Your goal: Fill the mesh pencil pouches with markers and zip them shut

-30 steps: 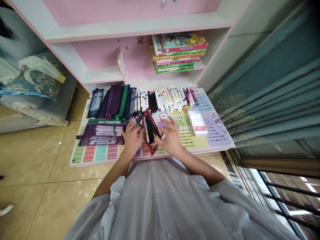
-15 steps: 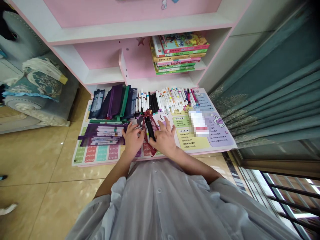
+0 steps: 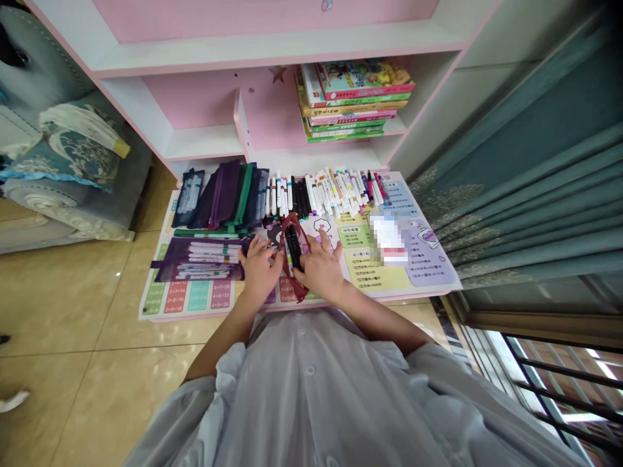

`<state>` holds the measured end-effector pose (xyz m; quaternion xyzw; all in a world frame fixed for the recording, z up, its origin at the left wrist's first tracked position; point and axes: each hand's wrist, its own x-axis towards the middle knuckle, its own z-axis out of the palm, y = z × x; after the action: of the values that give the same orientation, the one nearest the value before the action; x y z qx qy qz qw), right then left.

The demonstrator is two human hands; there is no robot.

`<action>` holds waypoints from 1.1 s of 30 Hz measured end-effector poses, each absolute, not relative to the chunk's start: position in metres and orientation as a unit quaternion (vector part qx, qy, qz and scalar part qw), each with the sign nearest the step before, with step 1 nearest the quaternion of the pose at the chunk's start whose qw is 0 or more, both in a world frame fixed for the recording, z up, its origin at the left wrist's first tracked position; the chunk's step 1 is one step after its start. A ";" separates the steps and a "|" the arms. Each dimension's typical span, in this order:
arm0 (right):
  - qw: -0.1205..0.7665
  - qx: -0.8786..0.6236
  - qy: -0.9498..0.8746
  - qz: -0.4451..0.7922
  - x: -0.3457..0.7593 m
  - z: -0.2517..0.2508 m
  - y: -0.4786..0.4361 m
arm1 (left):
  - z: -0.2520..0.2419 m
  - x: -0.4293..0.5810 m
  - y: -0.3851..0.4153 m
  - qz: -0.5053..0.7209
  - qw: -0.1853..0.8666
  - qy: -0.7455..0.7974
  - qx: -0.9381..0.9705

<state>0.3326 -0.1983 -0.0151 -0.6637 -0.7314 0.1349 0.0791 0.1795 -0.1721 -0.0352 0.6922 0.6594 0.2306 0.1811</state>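
Observation:
Black markers lie side by side, pointing away from me, within the outline of a dark red mesh pouch. Whether they are fully inside the mesh I cannot tell. My left hand rests at the pouch's left edge, fingers apart, holding nothing. On the other side my right hand lies with spread fingers, its thumb against the near end of the markers. Left of my left hand is a purple mesh pouch filled with white markers.
Behind my hands, loose white markers and several black ones form a row. Stacked mesh pouches lie at the back left. A blurred white item sits on the printed desktop. Books fill part of the shelf.
The black markers sit straighter and closer together, with the red pouch's edges showing on both sides of them. My hands have barely moved; the view has shifted slightly.

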 end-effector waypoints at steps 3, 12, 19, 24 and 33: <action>0.134 -0.667 -0.719 0.139 0.339 -0.008 -0.190 | -0.035 0.179 -0.172 0.230 0.182 0.657 0.694; 0.183 -0.756 -0.627 0.047 0.369 -0.016 -0.084 | -0.040 0.179 -0.172 0.237 0.184 0.657 0.692; 0.036 -0.790 -0.610 0.047 0.370 -0.036 -0.039 | -0.040 0.176 -0.172 0.231 0.191 0.662 0.687; 0.013 -0.799 -0.599 0.044 0.369 -0.037 -0.031 | -0.038 0.176 -0.171 0.229 0.197 0.661 0.687; 0.000 -0.794 -0.606 0.038 0.373 -0.039 -0.021 | -0.037 0.177 -0.171 0.229 0.194 0.658 0.690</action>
<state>0.3727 -0.0214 -0.0385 -0.7944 -0.6062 0.0384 0.0001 0.1769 -0.1710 -0.0374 0.6903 0.6582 0.2292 0.1941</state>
